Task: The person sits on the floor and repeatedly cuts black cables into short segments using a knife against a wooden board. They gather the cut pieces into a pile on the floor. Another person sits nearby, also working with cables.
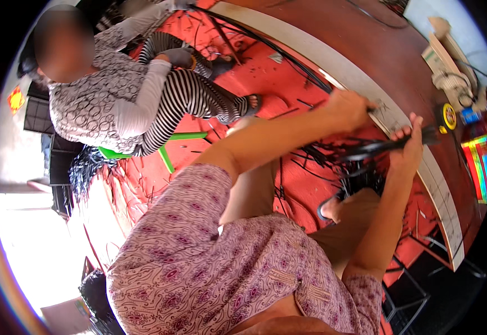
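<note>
My right hand (pixel 408 144) is closed around a bundle of thin black strips (pixel 369 149), its fingertips showing over the top. The loose ends of the bundle hang to the left, above my knees. My left hand (pixel 348 109) is curled near the light edge of the table; what it holds, if anything, is hidden. Long black strips (pixel 288 53) run along the table edge and end close to my left hand.
A brown table (pixel 360 33) curves along the far right, bearing a yellow-and-black tape roll (pixel 449 116) and a cardboard piece (pixel 444 56). At left, a co-worker in striped trousers (pixel 182 97) sits on a green stool (pixel 165 159). Black scraps litter the red floor (pixel 299 206).
</note>
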`<state>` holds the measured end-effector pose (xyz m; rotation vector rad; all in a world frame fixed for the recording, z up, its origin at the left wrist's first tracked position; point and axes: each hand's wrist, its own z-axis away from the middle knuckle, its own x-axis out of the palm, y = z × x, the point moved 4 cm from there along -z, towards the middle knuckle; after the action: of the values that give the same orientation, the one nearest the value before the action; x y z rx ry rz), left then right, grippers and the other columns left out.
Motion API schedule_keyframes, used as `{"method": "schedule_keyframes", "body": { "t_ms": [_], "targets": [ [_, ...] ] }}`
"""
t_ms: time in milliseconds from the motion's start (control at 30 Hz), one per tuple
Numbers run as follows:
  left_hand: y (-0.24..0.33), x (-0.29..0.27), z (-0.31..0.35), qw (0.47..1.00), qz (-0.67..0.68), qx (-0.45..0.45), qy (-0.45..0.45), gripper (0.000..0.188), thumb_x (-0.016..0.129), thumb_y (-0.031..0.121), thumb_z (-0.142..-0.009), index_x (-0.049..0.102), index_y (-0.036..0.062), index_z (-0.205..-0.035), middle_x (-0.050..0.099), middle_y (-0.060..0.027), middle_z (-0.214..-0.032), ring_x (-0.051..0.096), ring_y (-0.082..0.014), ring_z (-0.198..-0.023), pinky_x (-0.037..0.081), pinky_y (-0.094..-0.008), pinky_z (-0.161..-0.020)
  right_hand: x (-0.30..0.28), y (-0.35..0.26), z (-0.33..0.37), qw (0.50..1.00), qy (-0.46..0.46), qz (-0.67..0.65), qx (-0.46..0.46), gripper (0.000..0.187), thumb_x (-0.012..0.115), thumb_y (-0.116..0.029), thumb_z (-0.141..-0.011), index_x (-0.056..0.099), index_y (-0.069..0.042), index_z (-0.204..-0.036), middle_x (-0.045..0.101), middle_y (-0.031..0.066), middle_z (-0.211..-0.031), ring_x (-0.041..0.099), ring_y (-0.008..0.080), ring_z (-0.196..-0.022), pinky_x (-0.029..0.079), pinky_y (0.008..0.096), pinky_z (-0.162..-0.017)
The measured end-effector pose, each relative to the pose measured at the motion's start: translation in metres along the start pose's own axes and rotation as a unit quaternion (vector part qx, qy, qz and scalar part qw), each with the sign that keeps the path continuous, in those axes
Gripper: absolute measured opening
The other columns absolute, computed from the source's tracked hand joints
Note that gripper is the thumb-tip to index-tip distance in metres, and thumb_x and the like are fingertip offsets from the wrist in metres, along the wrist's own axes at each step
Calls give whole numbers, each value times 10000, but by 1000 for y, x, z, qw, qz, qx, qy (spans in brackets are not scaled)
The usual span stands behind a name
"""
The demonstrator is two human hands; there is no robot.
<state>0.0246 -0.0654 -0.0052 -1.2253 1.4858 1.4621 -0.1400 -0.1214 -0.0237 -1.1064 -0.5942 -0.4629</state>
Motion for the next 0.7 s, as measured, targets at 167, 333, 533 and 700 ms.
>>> {"method": "schedule_keyframes", "body": {
  "t_ms": [167, 333, 533, 700],
  "targets": [
    [16, 16, 4, 998, 38, 26, -34, 329, 575, 286, -814, 684, 247, -1122, 686, -131, -806, 669, -295, -780, 522, -412, -706, 16, 6, 0, 999, -44, 21, -6, 334, 585, -353, -930, 569, -39, -1043, 300, -68, -569, 302, 52, -457, 281, 222, -445],
    [18, 22, -3, 999, 46, 14, -18, 319, 567, 287, -828, 681, 262, -1125, 686, -150, -882, 667, -298, -835, 519, -405, -718, 13, 4, -1, 998, -52, 14, -33, 324, 578, -370, -930, 564, -50, -974, 268, -73, -552, 259, 42, -435, 235, 219, -429],
    [19, 29, -6, 999, 41, 7, -8, 320, 561, 292, -830, 676, 278, -1128, 684, -148, -887, 664, -295, -836, 517, -404, -734, 4, 3, -5, 999, -36, 12, -12, 311, 621, -351, -900, 567, -54, -970, 275, -73, -547, 267, 53, -438, 231, 231, -440],
    [17, 30, -3, 999, 44, 12, 2, 320, 566, 293, -822, 680, 277, -1121, 679, -151, -844, 660, -301, -806, 518, -410, -714, 10, 0, 2, 999, -34, 6, -5, 223, 639, -265, -874, 573, -63, -944, 293, -75, -549, 271, 58, -440, 234, 233, -451]
  ]
}}
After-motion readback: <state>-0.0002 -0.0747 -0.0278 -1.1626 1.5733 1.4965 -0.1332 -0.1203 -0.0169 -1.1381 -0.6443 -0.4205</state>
